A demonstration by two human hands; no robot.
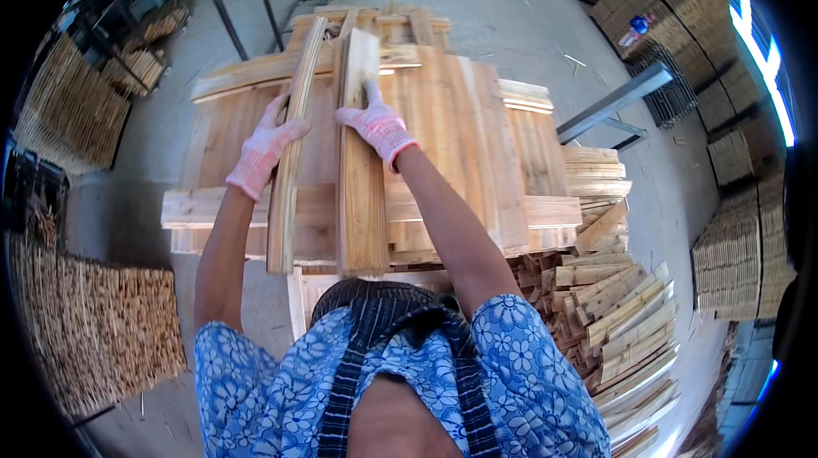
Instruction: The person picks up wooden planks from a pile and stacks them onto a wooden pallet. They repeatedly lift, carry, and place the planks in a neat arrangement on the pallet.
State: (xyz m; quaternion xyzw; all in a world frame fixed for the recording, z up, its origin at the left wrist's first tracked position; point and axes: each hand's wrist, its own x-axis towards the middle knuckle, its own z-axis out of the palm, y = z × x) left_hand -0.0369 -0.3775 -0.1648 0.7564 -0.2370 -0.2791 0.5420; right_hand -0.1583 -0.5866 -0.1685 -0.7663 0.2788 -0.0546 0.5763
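Gloves on, our left hand grips a narrow slat and our right hand presses a wider board, both on the plank stack. We judge their overhanging ends may tip off.

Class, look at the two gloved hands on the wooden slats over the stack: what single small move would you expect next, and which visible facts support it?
Probably bringing the two slats together. The left hand grips a narrow slat on edge, the right hand presses a wider plank lying flat, and a gap separates them above the stack of boards.
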